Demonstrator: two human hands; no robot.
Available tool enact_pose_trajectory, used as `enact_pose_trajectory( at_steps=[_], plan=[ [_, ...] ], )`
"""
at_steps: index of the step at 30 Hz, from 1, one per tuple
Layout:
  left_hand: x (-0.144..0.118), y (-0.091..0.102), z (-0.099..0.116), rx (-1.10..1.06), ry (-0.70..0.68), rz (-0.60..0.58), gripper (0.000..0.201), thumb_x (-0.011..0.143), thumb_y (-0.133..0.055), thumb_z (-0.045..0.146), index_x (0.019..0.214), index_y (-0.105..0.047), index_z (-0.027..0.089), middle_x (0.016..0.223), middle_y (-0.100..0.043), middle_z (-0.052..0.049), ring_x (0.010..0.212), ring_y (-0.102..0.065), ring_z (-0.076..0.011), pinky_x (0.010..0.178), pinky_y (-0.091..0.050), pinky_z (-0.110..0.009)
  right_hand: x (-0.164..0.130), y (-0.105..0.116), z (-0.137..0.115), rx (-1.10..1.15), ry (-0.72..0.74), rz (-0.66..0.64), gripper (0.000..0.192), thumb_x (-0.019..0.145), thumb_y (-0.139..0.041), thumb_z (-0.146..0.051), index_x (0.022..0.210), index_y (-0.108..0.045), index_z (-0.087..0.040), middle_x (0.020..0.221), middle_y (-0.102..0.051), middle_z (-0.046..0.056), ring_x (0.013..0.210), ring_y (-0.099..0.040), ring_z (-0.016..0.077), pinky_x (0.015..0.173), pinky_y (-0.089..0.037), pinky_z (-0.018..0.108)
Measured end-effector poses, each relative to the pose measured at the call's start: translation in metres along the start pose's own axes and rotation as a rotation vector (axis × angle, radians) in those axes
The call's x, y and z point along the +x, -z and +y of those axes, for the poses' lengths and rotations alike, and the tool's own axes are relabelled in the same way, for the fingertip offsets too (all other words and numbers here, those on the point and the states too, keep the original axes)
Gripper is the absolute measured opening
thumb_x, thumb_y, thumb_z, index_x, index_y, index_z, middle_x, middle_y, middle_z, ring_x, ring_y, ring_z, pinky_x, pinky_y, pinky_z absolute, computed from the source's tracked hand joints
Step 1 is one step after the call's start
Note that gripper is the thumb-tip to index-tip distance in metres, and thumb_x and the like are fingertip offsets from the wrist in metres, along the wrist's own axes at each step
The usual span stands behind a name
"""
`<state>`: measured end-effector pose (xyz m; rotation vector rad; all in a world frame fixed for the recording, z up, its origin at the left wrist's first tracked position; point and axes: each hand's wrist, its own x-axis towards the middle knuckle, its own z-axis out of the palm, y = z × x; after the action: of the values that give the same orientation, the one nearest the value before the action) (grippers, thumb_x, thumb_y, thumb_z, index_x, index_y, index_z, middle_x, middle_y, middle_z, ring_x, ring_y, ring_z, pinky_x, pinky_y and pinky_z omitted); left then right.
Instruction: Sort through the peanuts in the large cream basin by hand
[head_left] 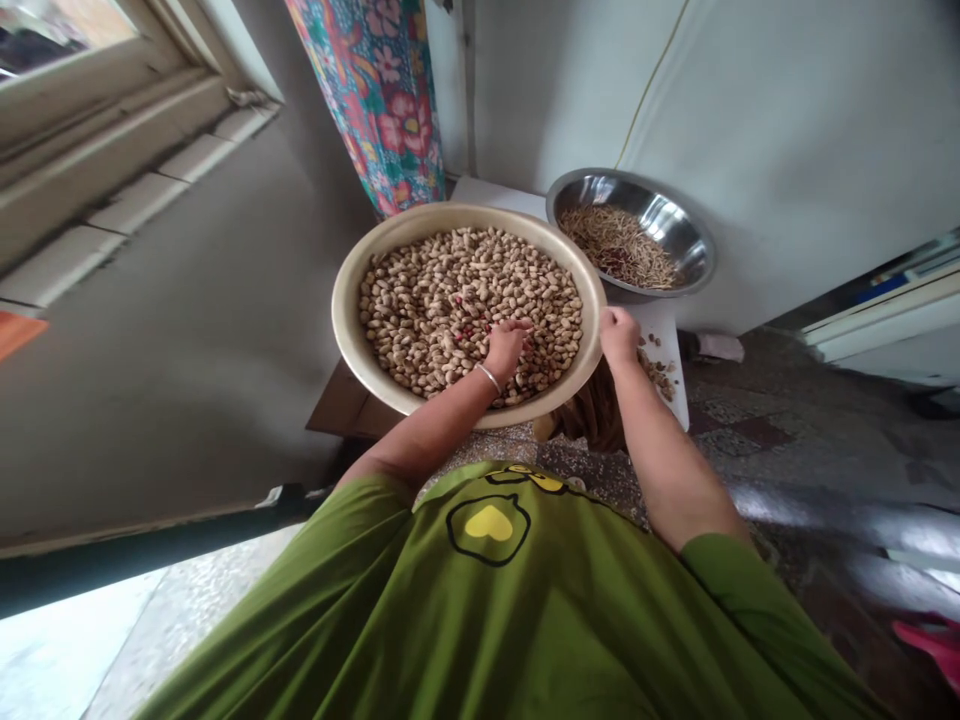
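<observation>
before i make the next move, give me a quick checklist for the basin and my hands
1. Left hand at the peanuts, inside the basin: ok
2. Left hand holding a peanut: cannot tell, fingertips unclear
3. Right hand closed at the basin's rim: ok
4. Peanuts below the rim: ok
5. White table free of loose pieces: not ok, several lie there
6. Steel bowl apart from basin: cannot tell, they overlap in view

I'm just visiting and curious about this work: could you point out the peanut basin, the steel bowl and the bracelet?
Peanut basin (346, 310): head view, left part of its rim.
Steel bowl (684, 238): head view, right inner wall.
Bracelet (491, 378): head view, middle of its visible band.
</observation>
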<state>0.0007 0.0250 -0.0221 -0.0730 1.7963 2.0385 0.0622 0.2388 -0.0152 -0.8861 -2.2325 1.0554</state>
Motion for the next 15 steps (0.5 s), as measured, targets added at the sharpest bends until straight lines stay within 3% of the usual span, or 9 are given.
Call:
enact_pose_trajectory(
  at_steps=[2,4,9,12,15],
  plan=[
    [0.001,0.001,0.0,0.0,-0.007,0.007,0.015,0.072,-0.055,0.008,0.084,-0.064,0.013,0.067,-0.058,0.001,0.049,-0.048,-0.0093,0.052,-0.036,-0.024,-0.005,-0.016,-0.012,-0.199,0.193,-0.108,0.018,0.093,-0.057,-0.024,0.093,-0.073,-0.017,0.096,-0.072,0.009,0.099,-0.064,0.0216,0.087,-0.049,0.028],
    [0.002,0.003,-0.001,-0.015,-0.013,0.003,0.017,0.072,-0.055,0.008,0.084,-0.065,0.014,0.067,-0.059,0.001,0.049,-0.048,-0.0092,0.053,-0.036,-0.024,-0.007,-0.031,-0.02,-0.33,0.25,-0.201,0.017,0.093,-0.059,-0.021,0.096,-0.076,-0.018,0.104,-0.071,0.011,0.105,-0.063,0.024,0.096,-0.047,0.032],
    [0.003,0.004,-0.001,-0.047,-0.011,-0.017,0.016,0.07,-0.055,0.007,0.081,-0.065,0.014,0.061,-0.056,0.002,0.05,-0.047,-0.0094,0.054,-0.037,-0.022,-0.001,-0.06,-0.021,-0.385,0.17,-0.229,0.004,0.086,-0.072,-0.019,0.087,-0.071,-0.014,0.107,-0.067,0.018,0.115,-0.063,0.03,0.106,-0.044,0.042],
    [0.002,0.005,0.0,-0.056,-0.006,-0.026,0.017,0.071,-0.053,0.005,0.08,-0.064,0.014,0.059,-0.054,0.003,0.05,-0.047,-0.0096,0.054,-0.036,-0.022,0.002,-0.068,-0.018,-0.312,0.092,-0.212,0.022,0.076,-0.082,-0.018,0.072,-0.06,-0.016,0.103,-0.068,0.016,0.121,-0.06,0.0295,0.108,-0.044,0.042],
    [0.0,0.006,0.002,-0.059,0.001,-0.032,0.018,0.072,-0.052,0.005,0.081,-0.064,0.013,0.061,-0.057,0.001,0.053,-0.048,-0.01,0.056,-0.039,-0.022,0.0,-0.067,-0.02,-0.081,-0.004,-0.192,0.039,0.066,-0.086,-0.013,0.061,-0.047,-0.019,0.081,-0.066,0.009,0.119,-0.061,0.027,0.105,-0.046,0.039]
  ],
)
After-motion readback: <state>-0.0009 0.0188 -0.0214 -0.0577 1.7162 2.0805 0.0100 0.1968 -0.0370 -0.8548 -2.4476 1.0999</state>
